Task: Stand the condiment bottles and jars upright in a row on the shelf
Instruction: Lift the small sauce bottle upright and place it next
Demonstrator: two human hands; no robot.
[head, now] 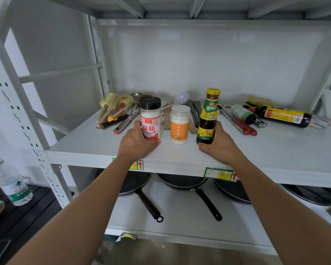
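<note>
at centre frame, the left hand [137, 143] is wrapping its fingers around the base of a red-labelled jar [151, 119] with a black cap, which is standing upright near the front of the shelf [96, 146]. the right hand [219, 145] is curling its fingers around the bottom of a dark sauce bottle [208, 116], also upright. between them an orange-labelled jar [179, 124] is standing untouched, while another dark bottle [279, 115] and a green-labelled jar [242, 113] are lying on their sides at right of frame.

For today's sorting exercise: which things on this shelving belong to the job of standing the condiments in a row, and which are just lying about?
Job: red-label jar in left hand; orange-label jar; yellow-capped bottle in right hand; lying dark bottle; lying green jar.

Lying about: utensils; tongs; pans; water bottle.
</note>
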